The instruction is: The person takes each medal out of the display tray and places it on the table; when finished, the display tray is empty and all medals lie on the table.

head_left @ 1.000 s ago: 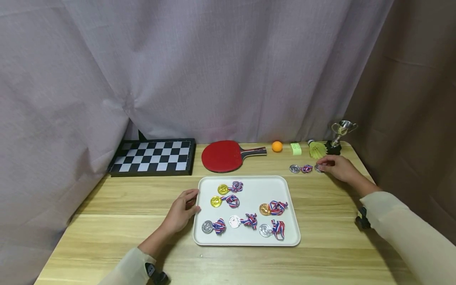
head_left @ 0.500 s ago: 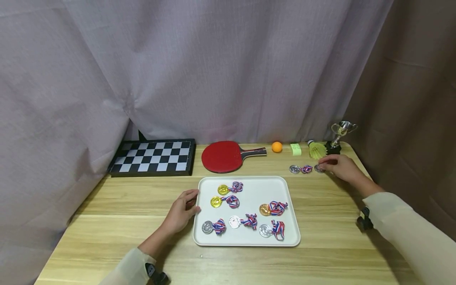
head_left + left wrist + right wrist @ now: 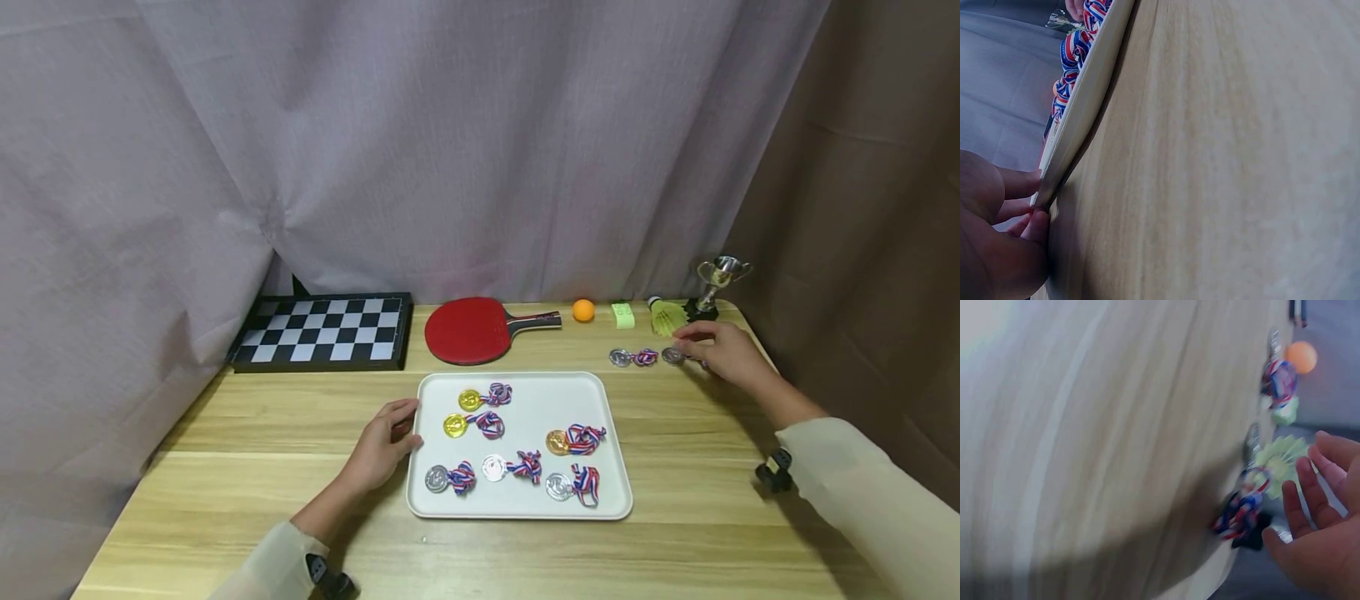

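My left hand (image 3: 381,447) pinches the left rim of a white tray (image 3: 551,397); the left wrist view shows thumb and fingers (image 3: 1021,184) at its edge. On the tray lie two gold medals (image 3: 454,425), a bronze medal (image 3: 557,441) and three silver medals (image 3: 494,467), with striped ribbons. At the back right, my right hand (image 3: 726,354) hovers over a silver medal (image 3: 672,356), partly hiding its ribbon (image 3: 1239,511). In the right wrist view its fingers are spread, apart from the medal. Another silver medal (image 3: 620,357) lies just left.
Along the back stand a chessboard (image 3: 322,329), a red table tennis bat (image 3: 467,331), an orange ball (image 3: 583,311), a small green block (image 3: 623,315), a yellow shuttlecock (image 3: 667,317) and a trophy cup (image 3: 722,275). A curtain (image 3: 480,150) hangs behind the wooden table (image 3: 300,408).
My right hand has drawn slightly right and its fingers have come off the silver medal, which shows more now. The left hand and the tray stay put.
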The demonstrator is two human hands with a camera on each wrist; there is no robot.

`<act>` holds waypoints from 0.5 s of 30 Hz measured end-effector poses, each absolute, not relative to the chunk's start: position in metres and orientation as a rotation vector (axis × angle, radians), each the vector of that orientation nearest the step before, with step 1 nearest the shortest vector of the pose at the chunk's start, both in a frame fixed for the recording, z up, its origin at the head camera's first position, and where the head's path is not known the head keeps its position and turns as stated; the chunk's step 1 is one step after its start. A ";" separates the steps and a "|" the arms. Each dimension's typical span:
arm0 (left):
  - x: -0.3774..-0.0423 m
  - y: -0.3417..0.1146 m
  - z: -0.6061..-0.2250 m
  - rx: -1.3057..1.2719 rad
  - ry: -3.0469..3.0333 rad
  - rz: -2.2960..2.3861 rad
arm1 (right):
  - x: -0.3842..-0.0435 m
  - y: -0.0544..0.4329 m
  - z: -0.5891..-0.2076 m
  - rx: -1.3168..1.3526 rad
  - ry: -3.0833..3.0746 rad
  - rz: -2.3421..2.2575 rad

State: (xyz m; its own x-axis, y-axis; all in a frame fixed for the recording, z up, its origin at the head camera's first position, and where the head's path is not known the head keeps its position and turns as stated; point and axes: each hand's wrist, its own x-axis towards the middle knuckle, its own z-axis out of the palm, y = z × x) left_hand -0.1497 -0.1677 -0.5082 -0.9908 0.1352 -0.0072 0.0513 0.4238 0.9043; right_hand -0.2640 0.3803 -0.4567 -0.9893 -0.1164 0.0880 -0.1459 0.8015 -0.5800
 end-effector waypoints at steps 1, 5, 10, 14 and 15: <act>-0.150 -0.168 -0.508 0.167 2.580 1.637 | -0.262 0.377 -0.454 0.215 -2.932 0.947; -0.150 -0.168 -0.509 0.167 2.582 1.629 | -0.252 0.361 -0.444 0.233 -2.923 0.997; -0.149 -0.168 -0.509 0.170 2.580 1.638 | -0.239 0.335 -0.435 0.287 -2.923 1.083; -0.149 -0.167 -0.508 0.175 2.568 1.660 | -0.228 0.313 -0.432 0.337 -2.910 1.132; -0.149 -0.167 -0.508 0.179 2.566 1.666 | -0.226 0.308 -0.432 0.357 -2.908 1.146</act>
State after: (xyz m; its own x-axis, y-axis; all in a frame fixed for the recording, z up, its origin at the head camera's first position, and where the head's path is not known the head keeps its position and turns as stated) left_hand -0.1485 -0.1672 -0.5085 -0.9902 0.1394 -0.0005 0.0562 0.4031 0.9134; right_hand -0.2256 0.3082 -0.4317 -0.9743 -0.2112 0.0788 -0.2082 0.7089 -0.6739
